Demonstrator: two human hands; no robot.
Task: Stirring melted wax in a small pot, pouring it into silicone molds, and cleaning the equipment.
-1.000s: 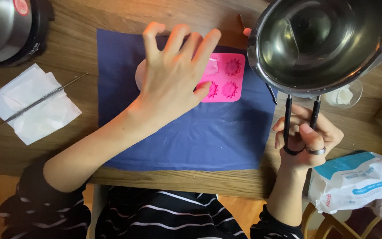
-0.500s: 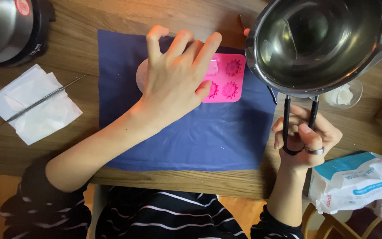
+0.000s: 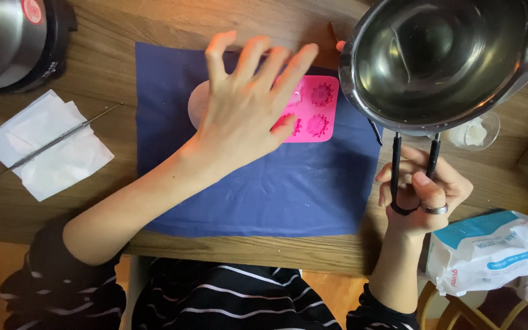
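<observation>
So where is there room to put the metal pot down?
The near half of the blue cloth, between the left hand and table edge, is bare. Also the wood between white tissue and cloth. Around the pink mold and right hand it's crowded.

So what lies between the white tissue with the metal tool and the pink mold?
In the head view, bare wood table, then blue cloth, with the left hand spread over the mold's near part.
</observation>
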